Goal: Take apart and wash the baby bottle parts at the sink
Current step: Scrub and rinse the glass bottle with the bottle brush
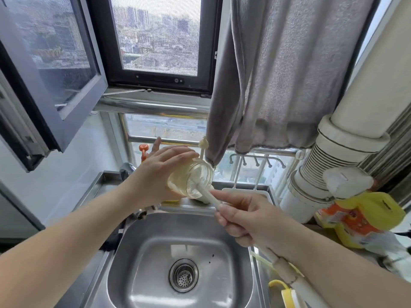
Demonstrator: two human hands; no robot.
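The left hand (160, 172) grips the bottle (191, 181) above the sink (138, 247), mouth tilted toward the right hand (251, 221) — likely so the brush (209, 196), pinched by its handle, can reach inside. The brush head is blurred behind the plastic — other bottle parts aren't visible.

A grey towel (278, 81) hangs beside an open window (155, 41) overlooking city buildings; a yellow-and-orange spray bottle (360, 216) stands near a white corrugated pipe (329, 161).
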